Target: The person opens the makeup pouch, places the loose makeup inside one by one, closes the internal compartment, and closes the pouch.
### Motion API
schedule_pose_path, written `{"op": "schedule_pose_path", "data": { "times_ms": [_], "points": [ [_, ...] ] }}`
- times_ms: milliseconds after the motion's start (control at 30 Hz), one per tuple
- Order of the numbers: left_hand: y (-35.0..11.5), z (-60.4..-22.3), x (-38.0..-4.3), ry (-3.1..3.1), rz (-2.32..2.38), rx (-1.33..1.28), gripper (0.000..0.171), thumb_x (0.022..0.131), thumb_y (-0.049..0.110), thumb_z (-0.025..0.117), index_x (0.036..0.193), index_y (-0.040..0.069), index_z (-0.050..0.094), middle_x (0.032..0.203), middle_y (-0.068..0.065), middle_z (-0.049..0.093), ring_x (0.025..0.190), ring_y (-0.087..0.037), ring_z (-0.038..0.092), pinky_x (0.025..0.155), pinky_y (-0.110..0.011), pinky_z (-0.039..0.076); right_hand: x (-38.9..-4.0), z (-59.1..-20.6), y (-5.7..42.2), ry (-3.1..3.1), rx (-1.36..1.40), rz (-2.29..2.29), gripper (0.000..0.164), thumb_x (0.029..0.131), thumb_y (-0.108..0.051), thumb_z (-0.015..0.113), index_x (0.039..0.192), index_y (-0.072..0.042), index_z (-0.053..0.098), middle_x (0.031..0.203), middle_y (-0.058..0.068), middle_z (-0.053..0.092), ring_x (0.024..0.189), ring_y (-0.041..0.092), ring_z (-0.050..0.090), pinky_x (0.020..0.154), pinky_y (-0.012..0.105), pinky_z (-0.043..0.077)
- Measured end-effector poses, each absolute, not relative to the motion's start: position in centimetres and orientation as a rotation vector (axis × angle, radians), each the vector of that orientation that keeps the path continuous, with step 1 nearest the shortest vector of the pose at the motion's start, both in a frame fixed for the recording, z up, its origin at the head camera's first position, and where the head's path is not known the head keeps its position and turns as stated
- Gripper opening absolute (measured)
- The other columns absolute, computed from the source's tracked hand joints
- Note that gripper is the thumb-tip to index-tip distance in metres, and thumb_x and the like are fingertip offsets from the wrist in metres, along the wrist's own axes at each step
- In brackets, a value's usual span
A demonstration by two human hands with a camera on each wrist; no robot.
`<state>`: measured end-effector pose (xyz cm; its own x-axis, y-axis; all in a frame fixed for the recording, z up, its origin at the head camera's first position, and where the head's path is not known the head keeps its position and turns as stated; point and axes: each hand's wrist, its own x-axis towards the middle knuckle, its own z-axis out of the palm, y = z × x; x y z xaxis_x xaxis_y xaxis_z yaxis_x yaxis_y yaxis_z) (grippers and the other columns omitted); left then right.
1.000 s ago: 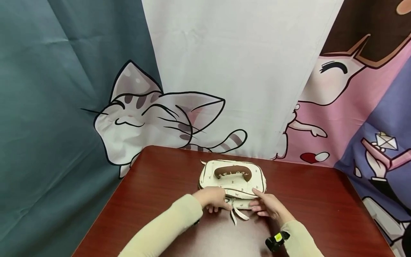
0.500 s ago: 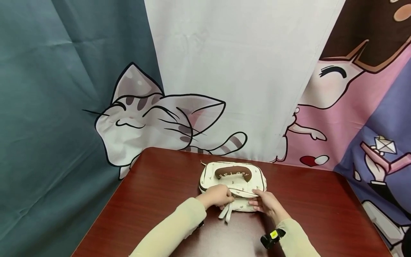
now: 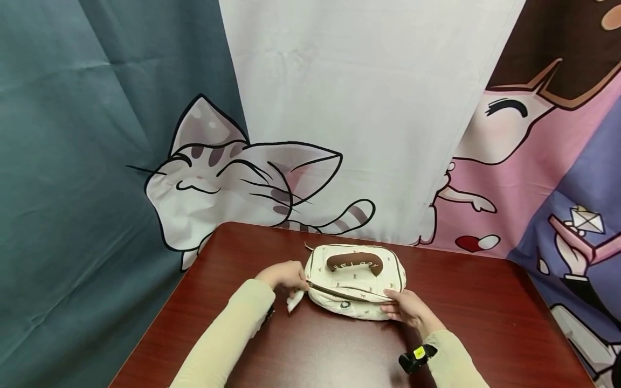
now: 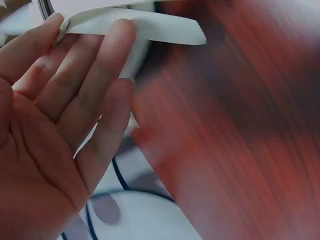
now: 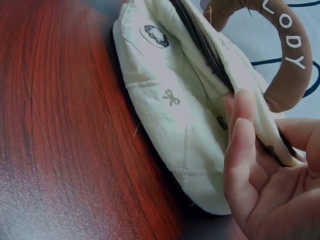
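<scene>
A cream pouch (image 3: 346, 283) with small bow prints and a brown, lettered handle (image 3: 365, 260) lies on the table. At its front left corner my left hand (image 3: 285, 275) pinches the zipper pull, from which a pale ribbon tab (image 4: 170, 27) hangs. The thumb and index finger do the pinching; the other fingers stay fairly straight. My right hand (image 3: 411, 309) grips the pouch's front right edge, thumb on top and fingers below the seam. A dark zipper (image 5: 209, 50) runs along the front side, its teeth visible in the right wrist view. What is inside the pouch is hidden.
The pouch is on a dark red wooden table (image 3: 233, 345), toward its far edge. Behind the table hangs a printed cloth (image 3: 310, 97) with cartoon figures. A small black device with a yellow mark (image 3: 418, 354) is worn on the right wrist.
My left hand has moved from the front middle of the pouch to its left corner, carrying the zipper pull and ribbon along. The right hand keeps its grip on the right edge.
</scene>
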<state>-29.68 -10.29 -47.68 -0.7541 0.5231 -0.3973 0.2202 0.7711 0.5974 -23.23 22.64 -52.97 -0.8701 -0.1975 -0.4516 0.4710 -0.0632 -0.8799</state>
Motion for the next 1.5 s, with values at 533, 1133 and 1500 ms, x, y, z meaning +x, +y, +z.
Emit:
{"op": "schedule_pose_path", "data": {
  "times_ms": [533, 1133, 1500],
  "points": [
    [-12.6, -50.2, -32.1, 2.430, 0.953, 0.616, 0.009, 0.085, 0.010, 0.067, 0.084, 0.003, 0.073, 0.064, 0.001, 0.064, 0.057, -0.024, 0.059, 0.048, -0.022, 0.042, -22.1, -52.6, 16.9, 1.521, -0.086, -1.622, 0.082, 0.091, -0.066, 0.024, 0.112, 0.007, 0.054, 0.090, 0.012, 0.068, 0.065, 0.014, 0.065, 0.050, 0.021, 0.049],
    [-9.4, -49.8, -34.9, 2.938, 0.456, 0.454, 0.012, 0.087, 0.032, 0.064, 0.090, 0.026, 0.074, 0.084, 0.010, 0.066, 0.072, -0.009, 0.058, 0.066, -0.034, 0.048, -23.5, -53.6, 12.6, 1.606, 0.156, -1.921, 0.034, 0.094, -0.030, 0.048, 0.100, 0.000, 0.063, 0.074, -0.004, 0.065, 0.066, 0.006, 0.061, 0.059, 0.020, 0.049],
    [-7.5, -50.6, -36.7, 3.038, 0.266, 0.373, 0.014, 0.090, 0.029, 0.060, 0.087, 0.024, 0.074, 0.085, 0.003, 0.067, 0.076, -0.017, 0.063, 0.063, -0.038, 0.050, -22.7, -53.9, 13.4, 1.712, -0.042, -1.742, 0.034, 0.090, -0.027, 0.056, 0.096, 0.005, 0.065, 0.072, 0.000, 0.066, 0.072, 0.014, 0.063, 0.067, 0.028, 0.050]
  ]
}}
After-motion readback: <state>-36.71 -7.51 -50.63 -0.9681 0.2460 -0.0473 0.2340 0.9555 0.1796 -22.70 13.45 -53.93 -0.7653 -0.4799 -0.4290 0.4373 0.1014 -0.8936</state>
